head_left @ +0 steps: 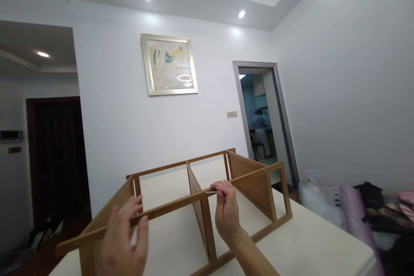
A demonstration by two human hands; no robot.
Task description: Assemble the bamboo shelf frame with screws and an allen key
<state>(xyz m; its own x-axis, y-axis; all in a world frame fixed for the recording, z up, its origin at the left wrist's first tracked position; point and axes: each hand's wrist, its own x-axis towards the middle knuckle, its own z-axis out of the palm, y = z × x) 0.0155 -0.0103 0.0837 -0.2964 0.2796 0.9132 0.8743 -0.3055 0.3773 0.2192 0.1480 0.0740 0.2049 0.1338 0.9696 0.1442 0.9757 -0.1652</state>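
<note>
A brown wooden shelf frame (pixel 164 207) lies on its side on a white table (pixel 291 241), its panels standing upright. My right hand (pixel 226 209) is closed at the top rail, near the joint with the middle panel (pixel 196 185). A thin, straight metal hex key (pixel 211 192) sticks out leftward from its fingers, close to the rail; its other end is hidden in the hand. My left hand (pixel 124 237), slightly blurred, is raised with fingers apart in front of the rail's left part. Whether it touches the wood I cannot tell.
A rolled purple sheet (pixel 355 207), a clear plastic bag (pixel 318 194) and dark items (pixel 378 207) are piled right of the table. Behind, a person (pixel 259 125) stands beyond the doorway (pixel 274 95). A framed picture (pixel 170 64) hangs on the wall.
</note>
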